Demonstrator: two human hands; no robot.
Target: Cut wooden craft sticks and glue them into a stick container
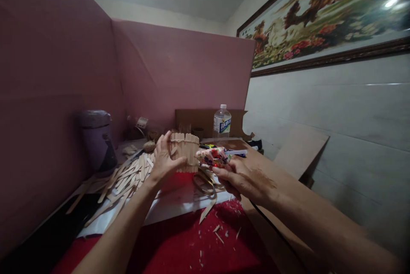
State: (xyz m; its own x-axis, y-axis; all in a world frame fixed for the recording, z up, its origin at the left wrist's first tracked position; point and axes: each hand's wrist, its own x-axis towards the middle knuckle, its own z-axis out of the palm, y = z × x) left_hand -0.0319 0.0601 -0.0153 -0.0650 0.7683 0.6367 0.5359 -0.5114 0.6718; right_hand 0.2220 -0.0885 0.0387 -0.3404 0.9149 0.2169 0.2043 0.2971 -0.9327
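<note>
My left hand point(165, 158) is closed around the left side of a small upright piece built from wooden craft sticks point(185, 152), with a cord-like band near its top. In my right hand point(237, 176) is a flower-patterned hot glue gun point(209, 157), its nozzle end pointing left at the right edge of the craft-stick piece. Whether the nozzle touches the sticks I cannot tell. A pale glue stick point(237, 152) juts out of the gun's rear, and a small red light glows on its underside. Scissors point(204, 184) with gold-coloured handles lie just below, between both hands.
Loose craft sticks point(133, 178) are heaped at the left on white paper. Behind stand a purple flask point(98, 139) and a labelled plastic bottle point(222, 122). Wood scraps point(219, 236) litter the red cloth point(179, 244). A dark cable point(277, 231) runs beneath my right forearm.
</note>
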